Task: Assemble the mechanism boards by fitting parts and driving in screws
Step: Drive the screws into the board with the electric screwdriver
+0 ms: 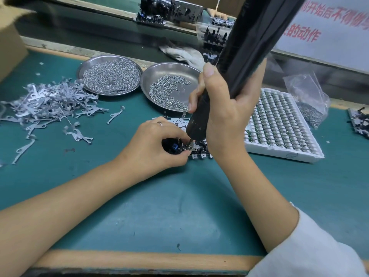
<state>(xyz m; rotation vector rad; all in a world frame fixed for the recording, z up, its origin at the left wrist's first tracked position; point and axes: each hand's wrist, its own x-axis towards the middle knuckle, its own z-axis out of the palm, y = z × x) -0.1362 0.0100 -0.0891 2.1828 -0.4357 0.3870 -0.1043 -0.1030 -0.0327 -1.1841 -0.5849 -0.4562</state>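
A mechanism board (pixel 196 151) of grey metal and black parts lies on the green mat, mostly hidden under both hands. My left hand (pixel 157 145) pinches the board's near edge, its fingertips beside the driver tip. My right hand (pixel 225 108) is wrapped around a black electric screwdriver (pixel 245 47) held nearly upright, its bit (pixel 190 140) pressed down onto the board. Two steel dishes hold screws: a full one (pixel 109 75) at the left and a half-full one (pixel 169 86) just behind the board.
A heap of flat metal levers (pixel 46 100) spreads over the mat at the left. A white foam tray (pixel 279 124) of small parts sits right of the board, with a plastic bag (pixel 307 98) behind it. More boards (pixel 359 121) lie at the far right. A cloth (pixel 181 52) and finished assemblies (pixel 169 9) lie at the back.
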